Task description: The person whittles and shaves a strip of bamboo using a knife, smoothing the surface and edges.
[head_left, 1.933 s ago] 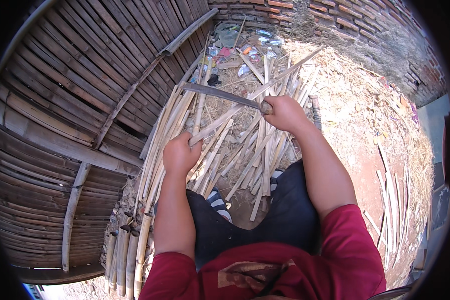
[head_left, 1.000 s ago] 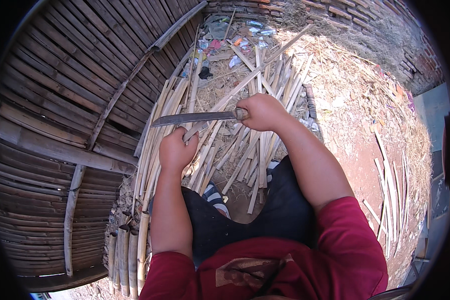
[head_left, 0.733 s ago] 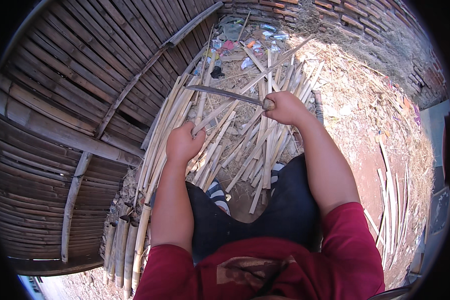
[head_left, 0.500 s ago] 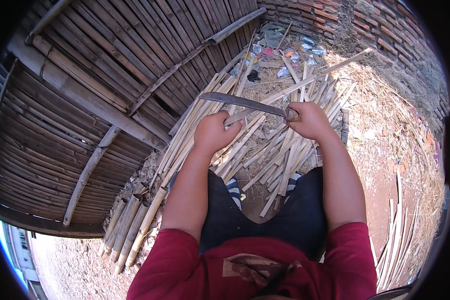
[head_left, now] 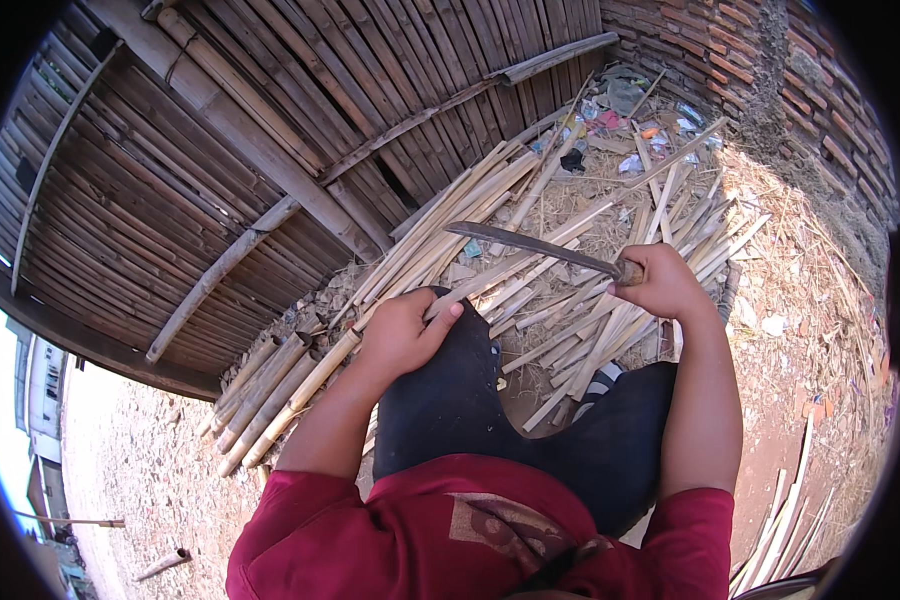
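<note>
1. Right hand (head_left: 665,283) fisted tight round the handle of a long curved blade (head_left: 530,245), edge raised over the pile, tip pointing to our left.
2. Left hand (head_left: 400,332) curled round a pale bamboo strip (head_left: 490,282), thumb on top, just above our left knee; the strip runs up-right under the blade.
3. To do this well, we judge: keep the left fingers well back from the blade's line, hold the strip steady vs. the knee, and bring the edge down along the grain, not across it.
4. Count: 1 blade, 2 hands, 1 strip in grip.
5. Further out, the bamboo pile (head_left: 590,310) on the ground has too many splits to count, dozens approx.
6. Thick round poles (head_left: 270,390) lie by the slatted bamboo wall (head_left: 270,130); 3–4 visible, can't tell exactly.
</note>
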Demonstrator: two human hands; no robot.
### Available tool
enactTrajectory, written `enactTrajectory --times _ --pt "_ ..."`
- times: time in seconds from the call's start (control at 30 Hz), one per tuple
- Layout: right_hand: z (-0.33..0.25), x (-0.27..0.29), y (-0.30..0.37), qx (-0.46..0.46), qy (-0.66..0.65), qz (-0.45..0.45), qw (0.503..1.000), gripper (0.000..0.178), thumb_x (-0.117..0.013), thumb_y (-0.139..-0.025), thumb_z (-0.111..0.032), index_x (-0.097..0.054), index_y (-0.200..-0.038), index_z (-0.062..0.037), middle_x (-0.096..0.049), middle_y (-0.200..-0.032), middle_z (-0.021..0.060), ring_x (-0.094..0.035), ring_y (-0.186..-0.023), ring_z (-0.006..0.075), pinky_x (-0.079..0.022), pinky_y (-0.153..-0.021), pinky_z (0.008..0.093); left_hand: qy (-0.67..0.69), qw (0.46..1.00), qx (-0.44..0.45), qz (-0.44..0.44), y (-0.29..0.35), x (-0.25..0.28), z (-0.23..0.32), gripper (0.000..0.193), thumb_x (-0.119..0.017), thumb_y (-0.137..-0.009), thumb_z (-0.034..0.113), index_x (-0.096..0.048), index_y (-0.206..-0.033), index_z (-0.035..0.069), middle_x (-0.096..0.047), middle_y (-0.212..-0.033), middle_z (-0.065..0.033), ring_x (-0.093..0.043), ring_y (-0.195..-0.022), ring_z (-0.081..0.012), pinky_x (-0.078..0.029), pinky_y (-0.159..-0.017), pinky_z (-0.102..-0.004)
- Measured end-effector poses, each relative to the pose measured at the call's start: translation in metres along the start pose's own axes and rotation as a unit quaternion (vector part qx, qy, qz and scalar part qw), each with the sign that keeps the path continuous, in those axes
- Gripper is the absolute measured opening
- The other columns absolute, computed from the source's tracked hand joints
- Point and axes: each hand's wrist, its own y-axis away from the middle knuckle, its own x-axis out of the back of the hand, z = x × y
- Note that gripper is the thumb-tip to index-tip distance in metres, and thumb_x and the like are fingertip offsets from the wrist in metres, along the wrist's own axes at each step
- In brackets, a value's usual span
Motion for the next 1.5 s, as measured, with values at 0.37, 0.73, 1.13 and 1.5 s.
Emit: enactTrajectory --times 0.37,0.73,1.13,1.5 --pt "-0.035 -0.024 -0.001 0.067 0.063 -0.023 0.995 0.032 -0.083 -0.078 -0.028 -0.076 -0.101 -0.0073 -0.072 -0.09 0.0217 -0.07 -0.093 0.0424 -0.056 -0.082 0.0513 0.073 0.997 0.028 0.019 0.058 -0.007 0.002 0.049 -0.054 -0.109 0.044 -0.064 -0.086 0.002 -0.065 -0.074 -0.0257 -0.066 -0.075 -0.0493 -0.051 -0.068 -0.0555" --pt "-0.056 -0.042 -0.013 0.076 0.139 -0.063 0.985 0.035 -0.085 -0.076 -0.031 -0.076 -0.102 -0.009 -0.074 -0.095 0.0204 -0.071 -0.097 0.0419 -0.055 -0.084 0.0502 0.055 0.997 0.062 0.001 0.076 -0.015 -0.013 0.042 -0.055 -0.109 0.038 -0.065 -0.091 0.001 -0.067 -0.081 -0.0272 -0.066 -0.08 -0.05 -0.051 -0.072 -0.0568" --pt "0.016 -0.045 -0.042 0.015 0.05 -0.007 0.999 0.035 -0.081 -0.078 -0.028 -0.076 -0.105 -0.0062 -0.074 -0.097 0.0202 -0.072 -0.097 0.0415 -0.057 -0.085 0.0502 0.084 0.995 0.054 0.024 0.071 -0.027 -0.031 0.04 -0.056 -0.109 0.037 -0.066 -0.091 0.002 -0.064 -0.074 -0.0242 -0.065 -0.07 -0.0465 -0.048 -0.063 -0.0516" --pt "-0.002 -0.049 -0.05 0.066 0.028 -0.054 0.996 0.03 -0.08 -0.079 -0.029 -0.076 -0.103 -0.0116 -0.074 -0.095 0.017 -0.073 -0.097 0.0394 -0.058 -0.085 0.0503 0.083 0.993 0.085 0.014 0.063 -0.038 -0.044 0.039 -0.059 -0.109 0.035 -0.066 -0.088 0.003 -0.062 -0.069 -0.0234 -0.064 -0.064 -0.0436 -0.047 -0.06 -0.0477"
